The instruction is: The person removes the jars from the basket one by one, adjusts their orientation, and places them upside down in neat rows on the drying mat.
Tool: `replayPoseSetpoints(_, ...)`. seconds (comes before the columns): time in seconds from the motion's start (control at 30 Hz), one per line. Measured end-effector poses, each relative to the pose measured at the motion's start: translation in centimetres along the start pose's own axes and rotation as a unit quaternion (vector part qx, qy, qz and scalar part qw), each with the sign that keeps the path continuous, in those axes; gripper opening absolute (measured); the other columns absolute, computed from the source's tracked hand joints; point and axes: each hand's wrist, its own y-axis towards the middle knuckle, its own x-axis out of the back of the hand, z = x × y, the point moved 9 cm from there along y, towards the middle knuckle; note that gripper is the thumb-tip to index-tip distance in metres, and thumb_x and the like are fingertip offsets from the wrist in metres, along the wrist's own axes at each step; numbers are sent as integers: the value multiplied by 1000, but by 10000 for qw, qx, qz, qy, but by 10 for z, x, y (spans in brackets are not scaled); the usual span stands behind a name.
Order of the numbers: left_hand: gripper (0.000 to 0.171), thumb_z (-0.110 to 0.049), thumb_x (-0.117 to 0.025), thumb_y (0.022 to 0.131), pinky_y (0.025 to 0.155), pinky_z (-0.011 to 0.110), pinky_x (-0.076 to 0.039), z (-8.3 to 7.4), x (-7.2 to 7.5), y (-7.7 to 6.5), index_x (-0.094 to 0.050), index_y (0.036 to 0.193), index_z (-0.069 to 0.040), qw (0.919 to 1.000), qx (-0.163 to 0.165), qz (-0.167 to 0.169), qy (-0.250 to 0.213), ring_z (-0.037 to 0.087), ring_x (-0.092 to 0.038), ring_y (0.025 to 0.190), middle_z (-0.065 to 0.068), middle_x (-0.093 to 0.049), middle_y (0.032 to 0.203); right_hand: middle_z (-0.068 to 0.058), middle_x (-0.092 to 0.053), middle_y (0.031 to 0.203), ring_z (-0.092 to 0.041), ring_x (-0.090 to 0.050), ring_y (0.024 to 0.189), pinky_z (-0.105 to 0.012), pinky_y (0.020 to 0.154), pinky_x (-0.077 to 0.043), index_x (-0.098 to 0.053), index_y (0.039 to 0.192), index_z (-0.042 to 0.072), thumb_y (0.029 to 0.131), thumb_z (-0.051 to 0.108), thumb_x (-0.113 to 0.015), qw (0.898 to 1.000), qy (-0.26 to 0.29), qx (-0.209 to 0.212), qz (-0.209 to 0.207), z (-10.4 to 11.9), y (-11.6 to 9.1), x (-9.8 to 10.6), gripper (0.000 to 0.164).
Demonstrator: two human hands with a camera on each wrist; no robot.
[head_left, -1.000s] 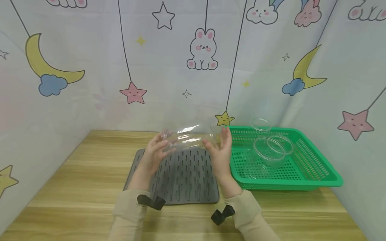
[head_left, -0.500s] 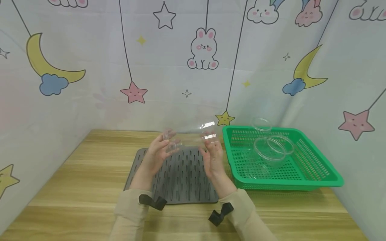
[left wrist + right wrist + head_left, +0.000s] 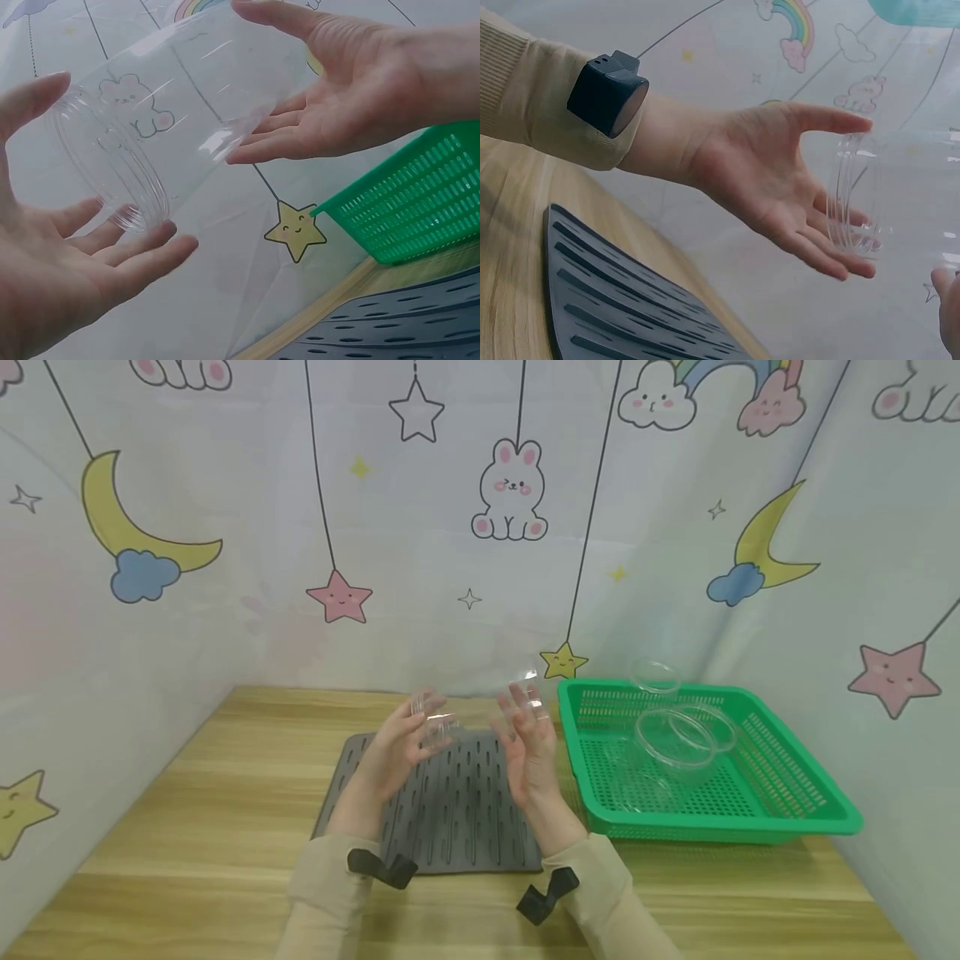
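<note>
A clear plastic jar (image 3: 199, 97) lies on its side in the air between my two hands, above the grey slotted mat (image 3: 465, 827). My left hand (image 3: 382, 756) grips its threaded mouth (image 3: 847, 195), thumb on top and fingers spread underneath. At the jar's other end is my right hand (image 3: 534, 760); the left wrist view shows that thumb along the upper side and the fingers beneath. No lid is on the mouth. In the right wrist view only a small part of my right hand (image 3: 951, 304) enters at the lower right edge.
A green perforated basket (image 3: 720, 828) stands on the wooden table (image 3: 225, 827) to the right of the mat. Several clear round containers (image 3: 678, 764) are inside it. Behind the table hangs a white curtain (image 3: 420, 527) printed with stars, moons and a rabbit.
My right hand has moved left and turned, from the jar's far end to lower round its base. The jar's mouth has stayed in my left hand. The head view has shifted slightly.
</note>
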Motion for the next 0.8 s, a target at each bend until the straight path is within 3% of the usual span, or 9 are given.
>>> replayPoseSetpoints(0.1,72,-22,-40,96,108,39,-45,1,1,-1,-5,156,-2,9999,43,5,91,31,-36,139,22,-16,160,-18,-34,155,-35,-36,143,-52,117,-34,-23,153,8,81,29,-75,9999,-120,-39,-30,0,1,0,92)
replayPoseSetpoints(0.2,68,-19,-39,97,118,51,-31,0,5,-2,-8,156,-1,9993,27,-75,362,39,-24,146,22,-16,161,-17,-34,155,-35,-36,142,-49,116,-37,-26,153,9,82,23,-70,9998,-191,-54,-76,1,2,0,85)
replayPoseSetpoints(0.3,65,-17,-40,100,123,57,-15,-4,14,-5,-11,156,-4,9966,-12,-321,761,40,-18,148,21,-13,162,-17,-33,156,-37,-34,143,-50,117,-35,-26,153,8,83,19,-67,9996,-251,-76,-59,2,4,-2,81)
replayPoseSetpoints(0.37,62,-17,-41,101,124,55,-13,-7,24,-8,-13,156,-5,9936,-47,-563,981,39,-18,149,20,-13,163,-18,-32,156,-39,-33,144,-51,118,-33,-25,153,7,83,18,-69,9997,-246,-79,-50,2,5,-3,83)
replayPoseSetpoints(0.57,56,-24,-36,106,126,46,-15,-17,64,-21,-19,154,-1,9827,-14,-1420,1186,33,-23,149,18,-23,161,-17,-39,152,-36,-40,139,-54,118,-31,-33,151,9,72,30,-86,9997,-235,42,7,2,12,-11,97)
replayPoseSetpoints(0.63,56,-25,-37,107,126,42,-15,-16,82,-29,-20,154,-1,9767,156,-1704,1295,30,-24,149,16,-25,161,-16,-42,150,-35,-42,137,-56,118,-31,-36,149,12,67,36,-89,9994,-325,103,61,2,14,-15,101)
replayPoseSetpoints(0.8,57,-17,-39,106,126,36,-16,-12,121,-50,-16,155,-2,9591,619,-2270,1575,26,-20,151,14,-21,162,-15,-43,150,-36,-41,139,-51,116,-37,-34,150,10,67,39,-88,9973,-691,99,242,-4,17,-27,103)
